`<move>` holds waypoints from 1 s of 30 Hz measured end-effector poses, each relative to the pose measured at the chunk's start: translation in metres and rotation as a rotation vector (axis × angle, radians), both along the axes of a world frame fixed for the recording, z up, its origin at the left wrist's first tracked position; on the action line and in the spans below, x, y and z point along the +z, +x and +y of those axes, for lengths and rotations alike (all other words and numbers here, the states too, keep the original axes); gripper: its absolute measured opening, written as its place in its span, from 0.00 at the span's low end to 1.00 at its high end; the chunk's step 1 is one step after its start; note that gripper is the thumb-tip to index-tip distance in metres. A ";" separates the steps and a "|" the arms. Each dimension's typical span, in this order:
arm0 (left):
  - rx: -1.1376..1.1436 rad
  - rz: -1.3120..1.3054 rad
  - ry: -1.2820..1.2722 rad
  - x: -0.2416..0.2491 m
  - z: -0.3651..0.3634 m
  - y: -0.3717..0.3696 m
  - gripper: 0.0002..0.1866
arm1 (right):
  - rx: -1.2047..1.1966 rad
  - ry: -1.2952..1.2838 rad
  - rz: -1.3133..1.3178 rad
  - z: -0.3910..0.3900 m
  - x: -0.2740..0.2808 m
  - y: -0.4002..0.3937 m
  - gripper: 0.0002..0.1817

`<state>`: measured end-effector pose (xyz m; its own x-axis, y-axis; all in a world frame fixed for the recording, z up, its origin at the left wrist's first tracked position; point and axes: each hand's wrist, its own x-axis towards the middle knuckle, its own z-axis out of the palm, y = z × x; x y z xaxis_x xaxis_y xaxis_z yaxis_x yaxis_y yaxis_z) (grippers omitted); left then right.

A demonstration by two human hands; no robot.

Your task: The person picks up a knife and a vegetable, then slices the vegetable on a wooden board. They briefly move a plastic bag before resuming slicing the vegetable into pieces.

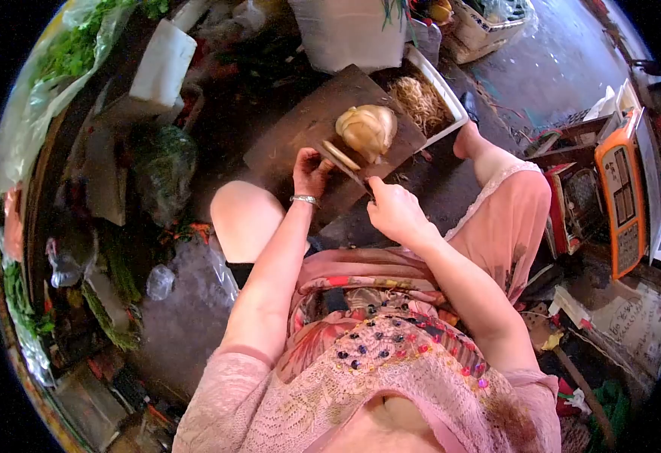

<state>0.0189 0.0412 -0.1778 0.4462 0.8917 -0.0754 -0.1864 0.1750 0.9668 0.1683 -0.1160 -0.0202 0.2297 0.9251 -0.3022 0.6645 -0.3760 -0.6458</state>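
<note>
Right hand (395, 210) clamped its fingers on a knife (352, 175), left hand (309, 171) pinched slices (341, 155) at 7 o'clock of the pale vegetable (368, 130) on the cutting board (300, 124); looked firm, slippery, best gripped from above.

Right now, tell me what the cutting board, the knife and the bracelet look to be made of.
Cutting board: probably wood, dark, matte and worn, with a stained surface. Knife, in the right hand: the blade looks like thin grey metal; its handle is hidden. Bracelet on the left hand's wrist: seemingly silvery metal, shiny with bright glints.
</note>
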 end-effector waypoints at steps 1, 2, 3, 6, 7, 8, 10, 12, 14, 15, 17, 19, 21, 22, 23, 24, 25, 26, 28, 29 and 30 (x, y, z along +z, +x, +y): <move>-0.002 0.001 -0.002 0.001 0.001 0.001 0.17 | -0.002 -0.002 0.001 -0.002 0.001 0.000 0.20; 0.005 0.037 -0.002 0.002 0.002 0.001 0.17 | 0.002 -0.020 -0.007 -0.004 0.003 0.001 0.19; 0.012 0.073 -0.002 0.003 0.002 0.002 0.17 | 0.007 -0.039 -0.016 -0.006 0.004 0.001 0.19; 0.012 0.160 0.055 0.010 0.001 0.001 0.16 | -0.014 -0.082 -0.021 -0.010 0.009 0.002 0.18; 0.011 0.162 0.052 0.013 0.001 0.002 0.16 | -0.014 -0.086 -0.019 -0.012 0.009 0.002 0.18; 0.016 0.200 0.028 0.017 0.000 0.003 0.16 | -0.020 -0.085 -0.022 -0.014 0.008 0.003 0.18; 0.022 0.239 0.000 0.016 0.000 0.003 0.15 | -0.025 -0.089 -0.024 -0.015 0.006 0.004 0.17; 0.030 0.241 0.157 0.015 0.000 0.004 0.15 | -0.021 -0.132 -0.051 -0.013 0.003 0.005 0.16; 0.029 0.240 0.123 0.014 -0.001 0.003 0.15 | -0.016 -0.127 -0.052 -0.012 0.001 0.005 0.15; 0.029 0.236 0.091 0.018 -0.001 0.004 0.14 | -0.011 -0.118 -0.055 -0.010 0.000 0.005 0.15; 0.028 0.216 0.065 0.026 -0.002 0.003 0.14 | -0.012 -0.109 -0.057 -0.008 -0.002 0.004 0.14; 0.026 0.194 0.036 0.025 -0.004 0.003 0.14 | -0.014 -0.103 -0.062 -0.007 -0.003 0.004 0.14; 0.034 0.142 -0.053 0.023 -0.003 0.005 0.13 | -0.006 -0.103 -0.072 -0.005 -0.002 0.004 0.13; 0.035 0.144 -0.056 0.021 -0.002 0.006 0.13 | -0.005 -0.106 -0.071 -0.003 -0.003 0.004 0.13; 0.092 0.072 -0.209 0.020 -0.002 0.007 0.13 | 0.000 -0.086 -0.071 0.001 -0.005 0.004 0.13; 0.148 0.000 -0.361 0.022 -0.003 0.009 0.14 | 0.004 -0.066 -0.071 0.004 -0.006 0.004 0.13; 0.149 0.005 -0.361 0.026 -0.007 0.010 0.14 | 0.004 -0.066 -0.066 0.009 -0.007 0.004 0.13; 0.185 0.105 -0.245 0.030 -0.011 0.010 0.14 | 0.023 -0.055 -0.072 0.015 -0.006 0.003 0.13; 0.218 0.202 -0.127 0.040 -0.013 0.013 0.14 | 0.038 -0.041 -0.085 0.023 -0.007 0.001 0.14; 0.217 0.215 -0.136 0.044 -0.013 0.014 0.14 | 0.039 -0.042 -0.086 0.025 -0.007 0.001 0.14; 0.216 0.228 -0.147 0.046 -0.013 0.015 0.15 | 0.033 -0.041 -0.087 0.026 -0.008 0.001 0.13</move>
<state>0.0336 0.0280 -0.1317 0.2048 0.9361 -0.2859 -0.0161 0.2953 0.9553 0.1690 -0.0903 -0.0278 0.2267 0.9197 -0.3206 0.7297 -0.3784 -0.5695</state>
